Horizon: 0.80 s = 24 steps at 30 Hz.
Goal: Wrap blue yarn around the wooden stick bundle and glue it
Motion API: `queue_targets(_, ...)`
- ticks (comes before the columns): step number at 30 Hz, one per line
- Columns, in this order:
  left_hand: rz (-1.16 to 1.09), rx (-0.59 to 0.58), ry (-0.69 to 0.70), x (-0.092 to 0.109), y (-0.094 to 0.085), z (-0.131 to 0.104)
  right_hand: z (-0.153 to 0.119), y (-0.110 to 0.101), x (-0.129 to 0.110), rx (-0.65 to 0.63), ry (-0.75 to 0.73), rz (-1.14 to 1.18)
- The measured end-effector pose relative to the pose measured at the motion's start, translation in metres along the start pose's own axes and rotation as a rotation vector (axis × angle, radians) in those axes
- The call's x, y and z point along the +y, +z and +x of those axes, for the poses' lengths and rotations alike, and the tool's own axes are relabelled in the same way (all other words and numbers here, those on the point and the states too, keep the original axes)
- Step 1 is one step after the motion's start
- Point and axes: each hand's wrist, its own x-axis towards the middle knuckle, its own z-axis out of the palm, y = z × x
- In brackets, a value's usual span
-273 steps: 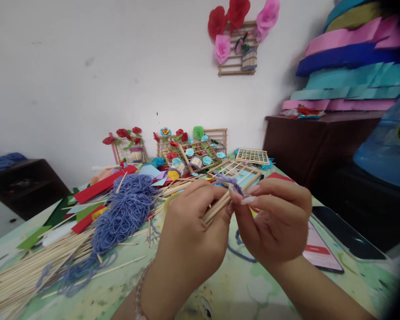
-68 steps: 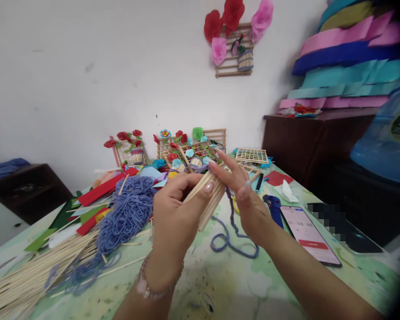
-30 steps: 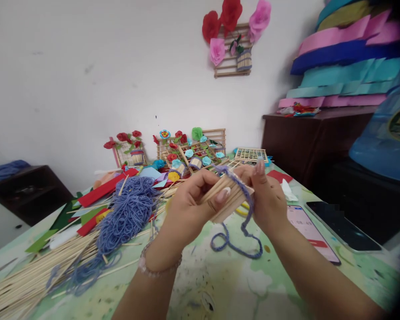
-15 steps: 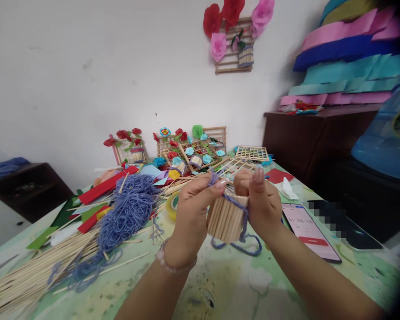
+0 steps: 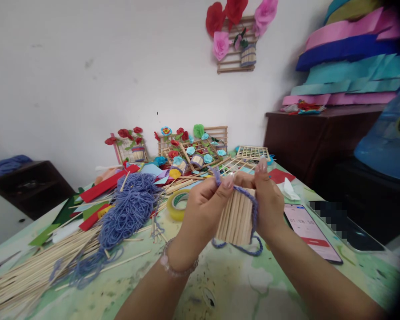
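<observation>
Between my hands is a small basket of short wooden sticks (image 5: pixel 235 218) set side by side, upright over the table. Purple yarn (image 5: pixel 254 211) runs along its top rim and down its right side, and a loop of it lies on the table below. My left hand (image 5: pixel 206 202), with a beaded bracelet at the wrist, closes on the basket's left side, thumb at the top edge; a short yarn end sticks up beside it. My right hand (image 5: pixel 268 200) grips the right side, thumb pointing up, its other fingers partly hidden behind the basket.
Left lie a tangled heap of purple yarn (image 5: pixel 130 209), long thin sticks (image 5: pixel 36 271) and a yellow tape roll (image 5: pixel 177 205). Flower-decorated stick frames (image 5: pixel 193 149) stand along the wall. At right are a phone with a timer (image 5: pixel 311 231) and a dark phone (image 5: pixel 348 226).
The basket and both hands have shifted slightly right. My right hand has moved closer round the basket's side. More of the tape roll now shows.
</observation>
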Motion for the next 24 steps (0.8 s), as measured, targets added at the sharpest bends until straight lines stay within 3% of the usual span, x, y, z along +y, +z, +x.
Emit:
queue_targets(4,-0.041,0.045,0.076,-0.0018,0.0008,-0.0017,-0.002,0.001,0.0016,-0.037,0.015,0.017)
queue_targets(13,0.096,-0.056,0.044,-0.0067,0.0022,0.001,0.0032,-0.0023,0.0037,-0.017,0.019,0.096)
queue_targets(19,0.117,0.074,0.113,-0.004,0.0058,-0.0033,-0.0019,-0.0028,0.006,-0.051,-0.034,0.054)
queue_targets(24,0.033,0.036,0.06,-0.0026,0.0047,-0.0024,-0.0026,-0.0007,0.0028,-0.076,-0.056,0.142)
